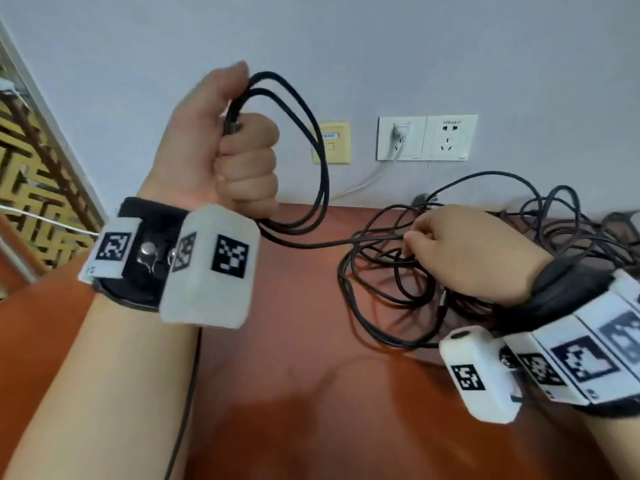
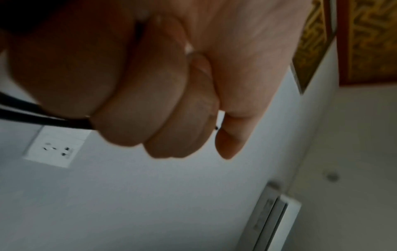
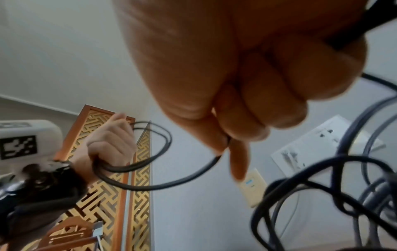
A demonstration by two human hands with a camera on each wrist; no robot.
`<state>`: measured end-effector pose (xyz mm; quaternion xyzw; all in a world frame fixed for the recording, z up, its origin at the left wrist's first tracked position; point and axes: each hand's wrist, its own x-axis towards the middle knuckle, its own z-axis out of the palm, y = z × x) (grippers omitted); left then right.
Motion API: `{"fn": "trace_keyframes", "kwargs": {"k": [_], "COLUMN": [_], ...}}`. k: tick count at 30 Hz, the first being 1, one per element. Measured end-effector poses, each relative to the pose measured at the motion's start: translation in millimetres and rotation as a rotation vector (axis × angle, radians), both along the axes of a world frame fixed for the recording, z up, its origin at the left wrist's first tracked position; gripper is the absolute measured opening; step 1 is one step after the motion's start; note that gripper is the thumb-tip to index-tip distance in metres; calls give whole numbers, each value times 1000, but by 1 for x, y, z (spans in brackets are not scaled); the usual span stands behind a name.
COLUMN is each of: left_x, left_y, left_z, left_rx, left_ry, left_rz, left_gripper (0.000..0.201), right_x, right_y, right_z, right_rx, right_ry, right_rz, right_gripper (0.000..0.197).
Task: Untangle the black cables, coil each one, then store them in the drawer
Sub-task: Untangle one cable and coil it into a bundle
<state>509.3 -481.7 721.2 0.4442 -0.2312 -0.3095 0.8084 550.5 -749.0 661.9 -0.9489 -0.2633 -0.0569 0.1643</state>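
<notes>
My left hand is raised in a fist and grips two loops of a black cable, its plug end sticking out by the thumb. The same cable runs down and right to my right hand, which pinches it between thumb and fingers above the tangled pile of black cables on the orange-brown table. In the left wrist view the curled fingers close round the cable. The right wrist view shows the pinched strand leading to the coil in the left hand.
Behind the table the wall carries a white double socket with a white charger plugged in and a beige data socket. A gold lattice screen stands at the left. More black cables lie at the far right.
</notes>
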Motion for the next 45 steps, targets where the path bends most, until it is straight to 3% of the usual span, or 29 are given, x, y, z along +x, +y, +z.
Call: {"fn": "trace_keyframes", "kwargs": {"k": [2, 5, 9, 13, 16, 19, 21, 24, 27, 29, 31, 33, 35, 36, 37, 39, 40, 42, 45], "left_x": [0, -2, 3, 4, 2, 2, 4, 6, 9, 11, 13, 16, 20, 21, 21, 17, 14, 10, 10], "left_y": [-27, -69, -106, -115, -110, -109, -112, -122, -125, -123, -121, -119, -113, -106, -98, -76, -66, -48, -42], "left_z": [-1, -10, -19, -23, -21, -21, -25, -30, -34, -35, -37, -37, -33, -30, -26, -16, -12, -6, -5], "left_rx": [269, 658, 788, 843, 922, 940, 947, 974, 1006, 1003, 907, 736, 585, 511, 440, 319, 272, 210, 143], "left_ry": [-71, -236, -218, -196, -206, -214, -218, -236, -359, -391, -316, -231, -184, -169, -155, -128, -118, -102, -91], "left_rz": [76, 314, 324, 440, 541, 577, 591, 584, 678, 747, 784, 832, 918, 977, 1043, 1166, 1208, 1261, 1249], "left_gripper": [55, 61, 64, 67, 67, 67, 67, 65, 56, 53, 51, 46, 35, 31, 30, 31, 31, 30, 33], "right_x": [3, 6, -2, -13, -13, -8, -3, -2, -12, -21, -27, -32, -33, -32, -31, -22, -17, -9, -7], "right_y": [2, 5, 15, 22, 16, 12, 11, 12, 21, 28, 31, 33, 33, 33, 32, 25, 21, 15, 16], "right_z": [-2, -1, 3, 5, 7, 3, -1, -3, -5, -5, -1, 1, -6, -10, -13, -17, -16, -14, -12], "right_rx": [198, 628, 967, 1060, 939, 677, 619, 793, 906, 953, 1023, 1056, 918, 744, 525, 153, 80, 47, 78], "right_ry": [55, 202, 293, 338, 262, 50, -22, -42, -51, 48, 187, 197, 13, -97, -180, -171, -124, -71, -119], "right_rz": [-59, -134, -133, -9, 81, -3, -70, -107, -32, 46, 152, 238, 211, 172, 141, 89, 82, 99, 134], "right_gripper": [22, 29, 30, 30, 37, 32, 29, 21, 21, 28, 44, 54, 55, 52, 45, 16, 9, 22, 23]}}
